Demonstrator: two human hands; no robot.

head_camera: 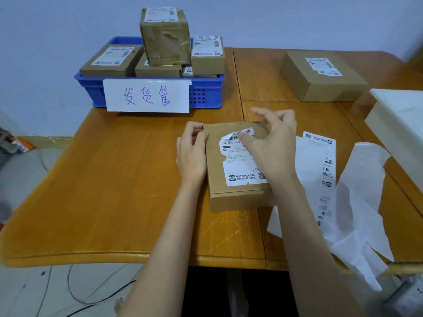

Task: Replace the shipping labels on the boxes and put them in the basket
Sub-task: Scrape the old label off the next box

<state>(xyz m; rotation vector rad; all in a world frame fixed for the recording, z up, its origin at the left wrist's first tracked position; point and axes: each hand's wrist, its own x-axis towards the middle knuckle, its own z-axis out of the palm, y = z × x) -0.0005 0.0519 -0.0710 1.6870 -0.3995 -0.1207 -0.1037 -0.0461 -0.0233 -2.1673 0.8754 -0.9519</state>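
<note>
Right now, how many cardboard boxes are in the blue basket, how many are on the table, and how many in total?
Boxes in the blue basket: 5, at and, partly hidden
Boxes on the table: 2, at and
Total: 7

A pale, bluish-white wall rose plain behind the orange-brown wooden table, which filled most of the view under soft, even light. Seams divided the table's top into panels. Below its near edge lay a light tiled floor, crossed by thin dark cables. Left of the table, the floor met the wall.
</note>
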